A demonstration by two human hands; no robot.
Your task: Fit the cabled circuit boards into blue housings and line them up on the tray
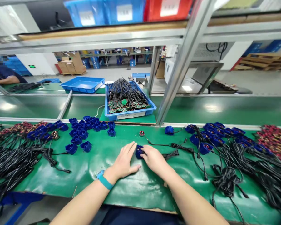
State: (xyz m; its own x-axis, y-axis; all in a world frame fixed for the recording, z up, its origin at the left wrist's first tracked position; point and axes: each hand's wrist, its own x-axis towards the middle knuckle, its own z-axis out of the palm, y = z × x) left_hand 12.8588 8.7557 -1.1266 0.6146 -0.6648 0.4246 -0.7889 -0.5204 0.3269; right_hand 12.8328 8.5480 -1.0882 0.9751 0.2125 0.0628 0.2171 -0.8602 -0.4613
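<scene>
A blue plastic cup-shaped part (139, 152) stands on the green mat between my two hands. The fingers of my right hand (152, 157) are closed on its right side, with a bundled black cable running off beyond that hand. On the left of the part, my left hand (126, 159) lies with thumb and fingers spread, its fingertips close beside the part. A teal band circles my left wrist. Just behind the hands lies a small round red-and-white piece (141, 133) on a black cable. Whether my left fingertips touch the blue part is hard to see.
Blue cups (81, 134) cluster at left, near a pile of black cables (14, 159). More wired blue cups (209, 136) and cable bundles (227, 179) lie right. Behind stand a blue tray of circuit boards (111, 117), a metal post (178, 68) and another tray (81, 85). A person sits far left.
</scene>
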